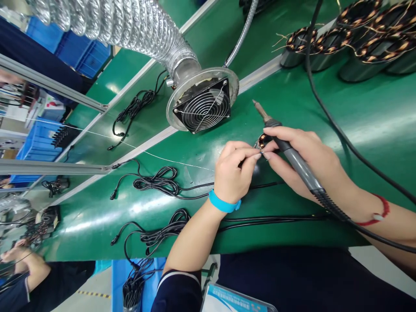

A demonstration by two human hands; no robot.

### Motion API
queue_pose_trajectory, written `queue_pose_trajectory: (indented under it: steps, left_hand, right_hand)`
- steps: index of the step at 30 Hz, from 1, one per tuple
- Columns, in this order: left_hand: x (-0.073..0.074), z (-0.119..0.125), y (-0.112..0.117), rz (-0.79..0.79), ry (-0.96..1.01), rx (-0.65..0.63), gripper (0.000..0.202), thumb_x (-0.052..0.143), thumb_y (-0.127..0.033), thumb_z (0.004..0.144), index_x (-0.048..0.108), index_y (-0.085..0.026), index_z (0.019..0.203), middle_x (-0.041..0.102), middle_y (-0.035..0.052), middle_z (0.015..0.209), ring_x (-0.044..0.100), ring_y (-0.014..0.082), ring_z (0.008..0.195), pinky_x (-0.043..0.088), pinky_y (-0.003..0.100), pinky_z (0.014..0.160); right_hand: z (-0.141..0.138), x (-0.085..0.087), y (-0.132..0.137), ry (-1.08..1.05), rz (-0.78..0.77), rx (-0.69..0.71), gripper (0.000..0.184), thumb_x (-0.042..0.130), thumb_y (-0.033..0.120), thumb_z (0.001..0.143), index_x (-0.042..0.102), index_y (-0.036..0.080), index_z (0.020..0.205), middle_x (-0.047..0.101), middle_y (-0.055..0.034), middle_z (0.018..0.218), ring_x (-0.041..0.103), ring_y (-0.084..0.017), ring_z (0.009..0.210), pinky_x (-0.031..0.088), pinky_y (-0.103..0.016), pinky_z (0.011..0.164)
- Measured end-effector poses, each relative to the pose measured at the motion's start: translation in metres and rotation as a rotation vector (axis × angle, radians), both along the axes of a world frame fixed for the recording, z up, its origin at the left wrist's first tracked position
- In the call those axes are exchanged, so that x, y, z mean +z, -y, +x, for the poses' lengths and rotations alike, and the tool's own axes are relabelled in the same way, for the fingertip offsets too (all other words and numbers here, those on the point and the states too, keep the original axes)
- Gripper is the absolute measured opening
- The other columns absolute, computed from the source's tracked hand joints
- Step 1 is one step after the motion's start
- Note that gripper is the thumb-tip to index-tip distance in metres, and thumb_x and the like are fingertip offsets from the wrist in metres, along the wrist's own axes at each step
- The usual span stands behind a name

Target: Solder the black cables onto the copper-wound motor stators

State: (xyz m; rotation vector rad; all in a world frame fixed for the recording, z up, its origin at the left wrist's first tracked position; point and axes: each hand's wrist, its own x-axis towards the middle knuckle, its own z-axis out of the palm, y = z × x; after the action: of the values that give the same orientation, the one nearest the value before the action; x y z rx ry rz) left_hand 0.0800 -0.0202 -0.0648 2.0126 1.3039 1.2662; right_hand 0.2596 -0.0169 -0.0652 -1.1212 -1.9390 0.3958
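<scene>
My right hand (305, 160) is closed round a soldering iron (287, 149); the iron's tip points up and to the left, and its black cord runs back over my wrist. The same hand's fingertips pinch at a small copper-wound coil (263, 140) on the green bench. My left hand (234, 171), with a blue wristband, is pinched shut on a thin wire at that coil. A fine solder wire (136, 149) stretches from the left towards my hands.
A fume extractor fan (203, 108) on a silver flexible duct (130, 24) sits just behind my hands. Black cable bundles (159, 180) lie on the green mat to the left. Several wound stators (364, 43) stand at the back right. Another person's hand (22, 260) is at the lower left.
</scene>
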Motion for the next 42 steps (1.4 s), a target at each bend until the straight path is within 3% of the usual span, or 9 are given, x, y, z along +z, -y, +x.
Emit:
queue_pose_trajectory:
  steps: [9, 13, 20, 24, 27, 30, 34, 42]
  left_hand:
    - [0.008, 0.003, 0.002, -0.154, 0.11, 0.131, 0.021, 0.06, -0.024, 0.101, 0.079, -0.023, 0.091, 0.061, 0.0023, 0.082, 0.06, 0.0164, 0.081, 0.051, 0.03, 0.075]
    - [0.011, 0.001, 0.002, -0.202, 0.153, 0.049, 0.027, 0.052, -0.013, 0.096, 0.078, -0.023, 0.091, 0.064, 0.0027, 0.083, 0.062, 0.017, 0.084, 0.051, 0.031, 0.078]
    - [0.007, 0.004, 0.002, -0.196, 0.167, 0.002, 0.014, 0.057, -0.01, 0.09, 0.066, -0.02, 0.09, 0.062, 0.0001, 0.08, 0.057, 0.0136, 0.072, 0.046, 0.028, 0.068]
    - [0.008, 0.001, 0.0, -0.193, 0.041, -0.013, 0.015, 0.057, -0.008, 0.089, 0.063, -0.022, 0.085, 0.064, 0.0011, 0.081, 0.058, 0.016, 0.077, 0.048, 0.031, 0.073]
    - [0.007, -0.002, -0.002, -0.101, -0.07, -0.065, 0.01, 0.063, -0.013, 0.088, 0.062, -0.022, 0.086, 0.068, 0.0039, 0.089, 0.061, 0.02, 0.088, 0.05, 0.035, 0.082]
    - [0.005, -0.003, -0.002, -0.045, -0.15, -0.088, 0.008, 0.064, -0.018, 0.092, 0.062, -0.022, 0.086, 0.067, 0.0055, 0.089, 0.06, 0.0212, 0.089, 0.05, 0.037, 0.083]
    - [0.002, -0.004, -0.003, -0.094, -0.12, -0.058, 0.012, 0.061, -0.018, 0.095, 0.066, -0.023, 0.085, 0.067, 0.0054, 0.09, 0.061, 0.0195, 0.087, 0.052, 0.035, 0.079]
    - [0.004, -0.003, -0.004, -0.225, 0.011, 0.004, 0.016, 0.068, -0.006, 0.086, 0.065, -0.02, 0.079, 0.062, 0.0022, 0.084, 0.06, 0.0161, 0.081, 0.052, 0.029, 0.072]
  right_hand:
    - [0.0, -0.001, -0.002, -0.012, -0.113, 0.02, 0.035, 0.054, 0.03, 0.104, 0.056, 0.029, 0.139, 0.074, -0.0042, 0.103, 0.074, -0.026, 0.1, 0.057, -0.044, 0.09]
    - [0.002, -0.002, -0.004, -0.017, -0.09, 0.043, 0.035, 0.055, 0.027, 0.104, 0.055, 0.029, 0.139, 0.074, -0.0033, 0.102, 0.074, -0.025, 0.1, 0.057, -0.041, 0.089]
    - [0.002, -0.005, -0.007, -0.025, 0.009, 0.082, 0.039, 0.058, 0.025, 0.104, 0.052, 0.028, 0.142, 0.074, -0.0013, 0.1, 0.074, -0.023, 0.098, 0.056, -0.038, 0.087]
    - [0.0, -0.004, -0.009, -0.006, -0.008, 0.068, 0.035, 0.055, 0.024, 0.104, 0.055, 0.028, 0.139, 0.073, -0.0016, 0.097, 0.073, -0.023, 0.093, 0.057, -0.04, 0.087]
    - [-0.002, -0.003, -0.007, -0.035, -0.014, 0.044, 0.034, 0.056, 0.023, 0.103, 0.057, 0.029, 0.136, 0.073, -0.0016, 0.098, 0.073, -0.023, 0.092, 0.058, -0.041, 0.087]
    - [-0.001, -0.004, -0.005, -0.074, -0.064, 0.009, 0.034, 0.057, 0.026, 0.103, 0.057, 0.03, 0.137, 0.074, -0.0023, 0.102, 0.073, -0.024, 0.102, 0.06, -0.042, 0.091]
    - [0.005, -0.006, -0.008, -0.055, -0.141, 0.03, 0.037, 0.058, 0.03, 0.103, 0.057, 0.03, 0.139, 0.075, -0.0031, 0.104, 0.072, -0.027, 0.113, 0.059, -0.046, 0.097]
    - [0.019, -0.003, -0.014, 0.08, -0.001, 0.17, 0.051, 0.048, 0.01, 0.096, 0.051, 0.028, 0.144, 0.077, -0.0022, 0.116, 0.072, -0.026, 0.107, 0.057, -0.045, 0.095]
